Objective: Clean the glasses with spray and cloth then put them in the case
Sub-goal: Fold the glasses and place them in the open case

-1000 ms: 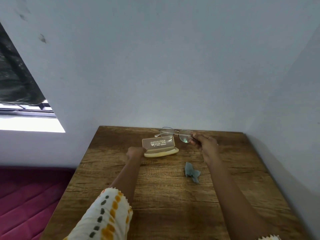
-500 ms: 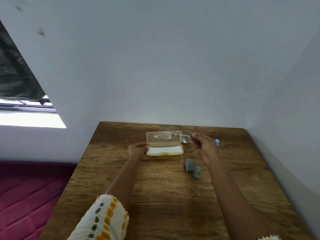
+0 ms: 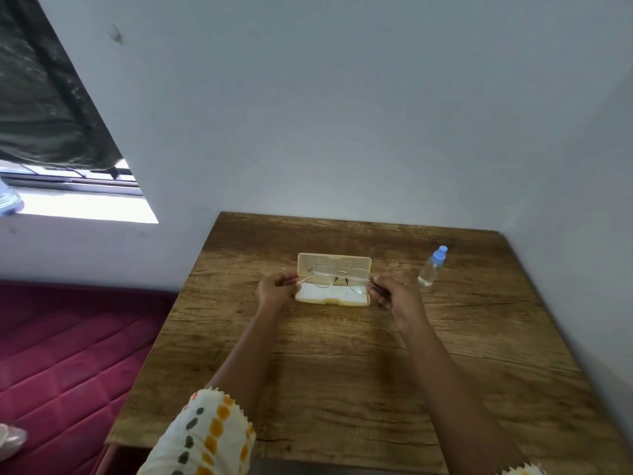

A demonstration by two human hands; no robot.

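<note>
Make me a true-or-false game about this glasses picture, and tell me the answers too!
1. The case lies open on the table. True.
2. Only one hand holds the glasses. False: the left hand and the right hand each hold one end.
3. The spray bottle has a red cap. False: its cap is blue.
4. The spray bottle is to the right of the case, and no hand touches it. True.
</note>
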